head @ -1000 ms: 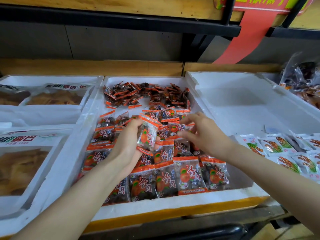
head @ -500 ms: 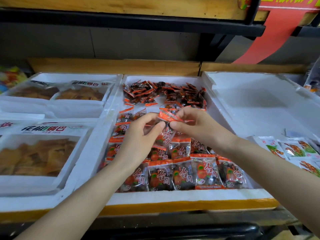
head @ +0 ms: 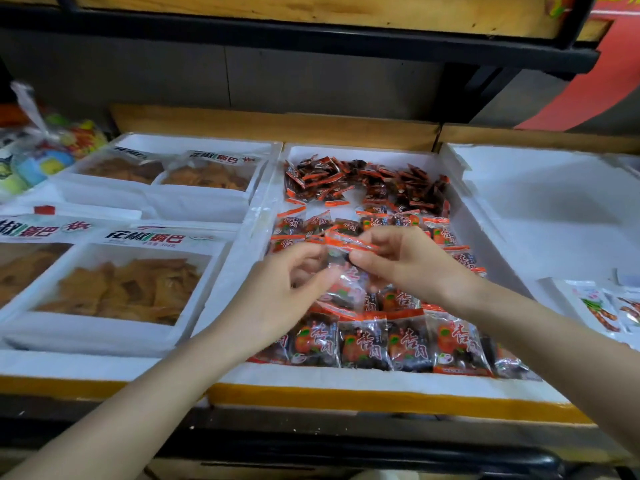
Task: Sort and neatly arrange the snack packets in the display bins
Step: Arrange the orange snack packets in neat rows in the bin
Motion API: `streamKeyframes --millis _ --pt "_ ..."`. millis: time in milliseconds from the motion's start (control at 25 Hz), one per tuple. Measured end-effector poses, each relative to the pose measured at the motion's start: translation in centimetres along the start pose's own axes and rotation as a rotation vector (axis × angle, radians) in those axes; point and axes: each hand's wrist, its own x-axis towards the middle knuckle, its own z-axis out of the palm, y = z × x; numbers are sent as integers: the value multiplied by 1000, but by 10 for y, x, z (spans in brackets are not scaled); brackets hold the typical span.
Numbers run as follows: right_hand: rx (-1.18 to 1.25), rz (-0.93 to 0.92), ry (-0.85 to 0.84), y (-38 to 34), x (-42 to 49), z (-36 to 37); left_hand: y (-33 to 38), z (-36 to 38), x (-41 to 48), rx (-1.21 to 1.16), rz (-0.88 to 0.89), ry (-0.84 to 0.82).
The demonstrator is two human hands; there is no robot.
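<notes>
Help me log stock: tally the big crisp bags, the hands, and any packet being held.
Crisp bags: 4
Hands: 2, left hand and right hand
Held packet: 1, gripped by both
Total: 7

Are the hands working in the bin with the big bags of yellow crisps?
No, the left hand and right hand pinch one orange-edged packet above the middle bin, right of the crisps bin.

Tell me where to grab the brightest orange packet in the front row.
Pinch the packet by its flat orange top seam, coming from above. It lies flat, neighbours tight on both sides and the bin wall at its bottom edge, so that seam is probably easiest.
</notes>
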Motion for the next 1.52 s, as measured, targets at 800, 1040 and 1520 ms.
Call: streamKeyframes --millis 800,1040,1520 --pt "-1035 -478 -154 39 -34 2 -20 -11 -16 698 143 -481" --pt "-864 -391 -146 26 3 -34 -11 -24 41 760 261 -366" --pt "-714 48 46 102 203 -86 -89 -34 249 758 6 8"
